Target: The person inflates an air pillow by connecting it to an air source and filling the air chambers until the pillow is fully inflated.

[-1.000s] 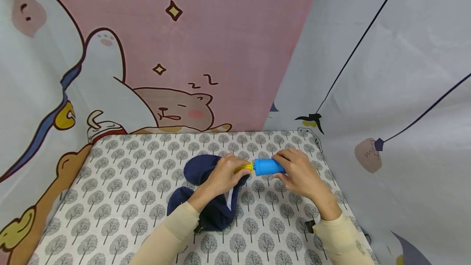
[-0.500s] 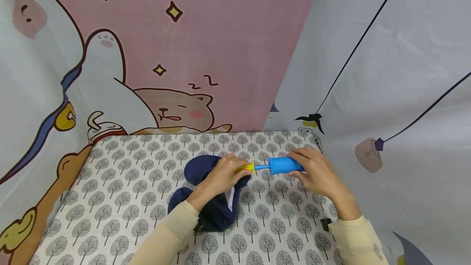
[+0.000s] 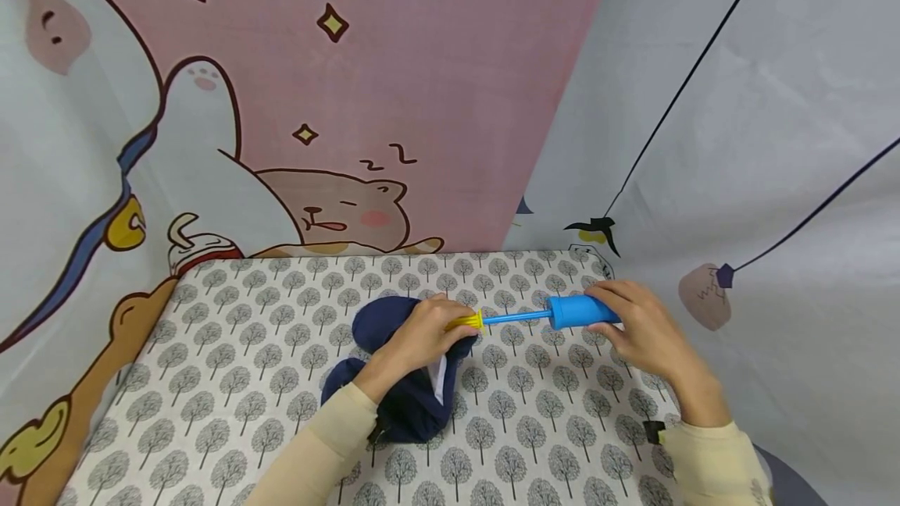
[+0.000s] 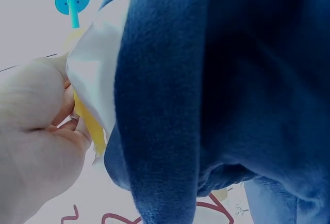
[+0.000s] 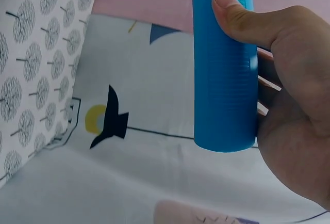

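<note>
A hand pump is stretched between my two hands, its thin blue rod (image 3: 516,317) drawn well out of the blue barrel (image 3: 573,311). My right hand (image 3: 643,326) grips that barrel, thumb along its side in the right wrist view. The yellow end piece (image 3: 467,322) is held by my left hand (image 3: 425,334), fingers curled round it. Under and beside the left hand lies a navy, velvety, curved cushion (image 3: 415,404), like a neck pillow. Its white part (image 4: 93,64) is right by the yellow piece in the left wrist view; the yellow tip is partly hidden there.
The cushion lies on a table covered with a tree-print cloth (image 3: 232,365). Fabric walls with cartoon prints (image 3: 344,209) rise behind and at both sides. A small black item (image 3: 654,432) shows at the right sleeve.
My right hand has moved right with the blue barrel, drawing out more of the rod. The left hand and the navy cushion have stayed nearly in place.
</note>
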A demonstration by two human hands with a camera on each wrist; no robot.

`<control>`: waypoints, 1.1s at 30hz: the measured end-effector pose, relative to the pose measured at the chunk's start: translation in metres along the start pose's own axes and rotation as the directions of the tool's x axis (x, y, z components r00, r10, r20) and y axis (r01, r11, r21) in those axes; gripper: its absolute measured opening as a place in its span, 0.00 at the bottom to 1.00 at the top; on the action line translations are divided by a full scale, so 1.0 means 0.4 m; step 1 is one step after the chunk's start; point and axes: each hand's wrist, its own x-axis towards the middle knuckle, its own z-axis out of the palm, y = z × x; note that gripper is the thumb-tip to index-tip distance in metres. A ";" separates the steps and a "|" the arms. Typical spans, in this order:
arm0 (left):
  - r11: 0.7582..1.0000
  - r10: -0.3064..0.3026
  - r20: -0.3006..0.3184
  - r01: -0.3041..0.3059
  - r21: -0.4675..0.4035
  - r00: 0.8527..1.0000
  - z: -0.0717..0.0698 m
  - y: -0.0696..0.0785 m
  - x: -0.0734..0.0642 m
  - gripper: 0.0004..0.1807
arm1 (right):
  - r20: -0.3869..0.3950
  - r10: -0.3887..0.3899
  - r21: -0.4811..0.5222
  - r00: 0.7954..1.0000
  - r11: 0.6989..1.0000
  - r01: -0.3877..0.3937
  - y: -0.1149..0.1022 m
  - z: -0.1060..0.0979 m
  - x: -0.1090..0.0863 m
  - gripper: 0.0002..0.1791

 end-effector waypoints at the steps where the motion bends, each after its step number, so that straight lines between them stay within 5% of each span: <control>1: 1.000 0.004 -0.003 -0.004 -0.001 1.000 0.000 -0.002 -0.001 0.09 | -0.002 0.001 0.001 1.000 1.000 -0.001 0.005 -0.004 -0.003 0.35; 11: 0.999 -0.024 -0.012 0.024 -0.026 1.000 0.007 -0.014 -0.001 0.12 | -0.038 -0.051 -0.024 0.998 0.998 0.050 0.028 -0.025 -0.017 0.34; 33: 1.000 0.003 -0.052 -0.004 -0.015 0.999 0.022 0.001 0.000 0.08 | 0.034 -0.121 -0.075 0.992 0.990 0.123 -0.088 0.076 0.051 0.32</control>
